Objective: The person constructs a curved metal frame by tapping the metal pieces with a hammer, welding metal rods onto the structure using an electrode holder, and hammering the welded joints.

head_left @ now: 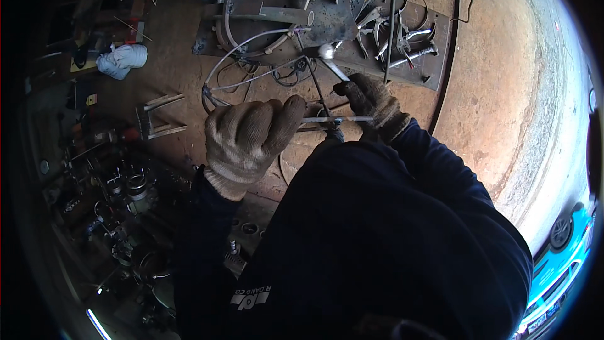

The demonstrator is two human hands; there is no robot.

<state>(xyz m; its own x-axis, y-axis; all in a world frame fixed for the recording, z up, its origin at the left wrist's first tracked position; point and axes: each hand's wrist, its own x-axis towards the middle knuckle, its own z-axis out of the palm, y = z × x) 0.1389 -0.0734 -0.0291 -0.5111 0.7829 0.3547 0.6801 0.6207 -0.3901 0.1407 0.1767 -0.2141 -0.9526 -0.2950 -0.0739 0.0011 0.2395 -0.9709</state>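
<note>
My left hand (251,138), in a knitted work glove, is closed round part of a bent metal rod frame (250,38). The frame's curved rods rise from beside the glove toward the bench plate. My right hand (371,102), also gloved, grips the handle of a hammer (326,52). Its shiny, rounded head points up and left, close to the frame's rods. Between the two gloves runs a thin straight metal bar (336,119); whether it joins the frame is hard to make out.
Ahead lies a dark metal plate (289,16) bearing a large ring and a tube (286,15). Curved metal pieces (380,31) are heaped to its right, by an upright rod (391,25). A small metal stand (157,116) and machine parts (135,186) are at left. A blue car (560,258) stands lower right.
</note>
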